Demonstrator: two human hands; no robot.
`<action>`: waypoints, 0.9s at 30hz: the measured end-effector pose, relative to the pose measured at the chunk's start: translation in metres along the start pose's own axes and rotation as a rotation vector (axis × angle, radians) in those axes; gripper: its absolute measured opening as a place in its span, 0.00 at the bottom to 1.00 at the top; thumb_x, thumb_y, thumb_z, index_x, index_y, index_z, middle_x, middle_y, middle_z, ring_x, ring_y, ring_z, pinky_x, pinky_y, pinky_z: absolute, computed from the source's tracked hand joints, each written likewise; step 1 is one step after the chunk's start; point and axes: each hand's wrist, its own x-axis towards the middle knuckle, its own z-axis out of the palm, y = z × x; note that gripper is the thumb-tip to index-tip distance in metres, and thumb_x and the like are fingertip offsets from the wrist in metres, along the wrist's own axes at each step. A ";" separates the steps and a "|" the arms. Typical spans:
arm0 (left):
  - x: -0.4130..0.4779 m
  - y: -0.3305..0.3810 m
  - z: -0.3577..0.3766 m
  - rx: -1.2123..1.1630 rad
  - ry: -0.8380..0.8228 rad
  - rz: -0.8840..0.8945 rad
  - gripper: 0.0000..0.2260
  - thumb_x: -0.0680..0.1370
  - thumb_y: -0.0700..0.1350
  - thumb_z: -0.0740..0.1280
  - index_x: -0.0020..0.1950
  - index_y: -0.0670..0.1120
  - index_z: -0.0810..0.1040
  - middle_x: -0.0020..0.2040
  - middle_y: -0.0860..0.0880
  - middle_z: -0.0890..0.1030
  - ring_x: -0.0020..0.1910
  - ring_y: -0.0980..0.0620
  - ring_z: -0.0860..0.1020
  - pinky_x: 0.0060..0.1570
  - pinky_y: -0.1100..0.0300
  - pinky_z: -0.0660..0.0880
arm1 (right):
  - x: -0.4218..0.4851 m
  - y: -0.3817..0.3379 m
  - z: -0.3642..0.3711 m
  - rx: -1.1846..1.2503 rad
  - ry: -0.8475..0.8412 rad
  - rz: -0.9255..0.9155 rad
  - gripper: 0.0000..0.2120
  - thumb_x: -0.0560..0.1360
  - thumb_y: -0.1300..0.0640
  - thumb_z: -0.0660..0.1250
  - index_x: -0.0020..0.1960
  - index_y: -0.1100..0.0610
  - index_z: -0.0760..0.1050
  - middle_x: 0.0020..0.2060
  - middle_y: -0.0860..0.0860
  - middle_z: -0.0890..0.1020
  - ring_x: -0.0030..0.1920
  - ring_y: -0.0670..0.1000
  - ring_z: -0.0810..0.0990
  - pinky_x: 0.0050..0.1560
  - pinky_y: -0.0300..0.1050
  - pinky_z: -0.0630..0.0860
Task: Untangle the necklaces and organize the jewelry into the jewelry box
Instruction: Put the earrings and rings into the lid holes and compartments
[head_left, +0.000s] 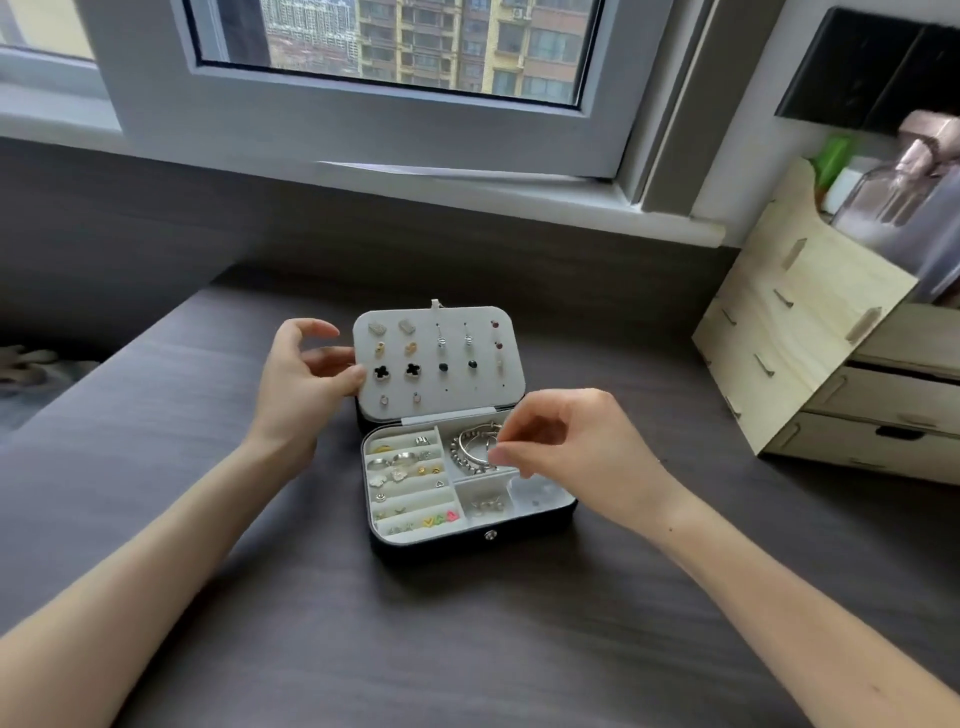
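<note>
Jewelry box (470, 540) is lying at table (467, 649) centre, long axis 9-to-3, lid (452, 389) opening toward 12. Left hand (298, 374), fingers relaxed, is touching the lid's 9 o'clock edge. Right hand (566, 452) is pinching over bracelets (467, 452); contents indiscernible. Wooden drawer unit (831, 364) is standing at 2.

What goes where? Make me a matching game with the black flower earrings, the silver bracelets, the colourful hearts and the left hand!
Things:
1. black clover earrings
2. silver bracelets
3. colourful heart studs
4. left hand

Places:
A. rear right compartment of the jewelry box
B. at the left edge of the lid
C. pinned on the lid's panel
D. front row of the left section

Pairs: 1-C, 2-A, 3-D, 4-B
</note>
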 end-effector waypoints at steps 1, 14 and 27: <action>0.000 -0.003 0.000 0.010 0.013 0.010 0.18 0.73 0.30 0.67 0.48 0.52 0.69 0.43 0.48 0.80 0.41 0.55 0.79 0.42 0.62 0.79 | 0.002 -0.002 0.006 -0.001 -0.033 -0.013 0.03 0.68 0.62 0.75 0.38 0.59 0.81 0.33 0.50 0.83 0.32 0.45 0.80 0.38 0.38 0.78; -0.001 -0.015 0.000 0.187 0.049 0.145 0.16 0.73 0.36 0.70 0.55 0.48 0.68 0.43 0.54 0.79 0.43 0.57 0.79 0.45 0.60 0.75 | 0.036 -0.026 0.031 -0.198 -0.403 0.209 0.05 0.73 0.58 0.70 0.41 0.51 0.83 0.38 0.43 0.84 0.39 0.36 0.79 0.46 0.32 0.74; -0.001 -0.016 -0.001 0.227 0.038 0.158 0.16 0.73 0.37 0.69 0.55 0.49 0.68 0.44 0.54 0.80 0.46 0.53 0.79 0.48 0.53 0.75 | 0.045 -0.042 0.039 -0.348 -0.513 0.309 0.02 0.72 0.55 0.72 0.42 0.50 0.83 0.43 0.49 0.84 0.41 0.41 0.76 0.40 0.30 0.70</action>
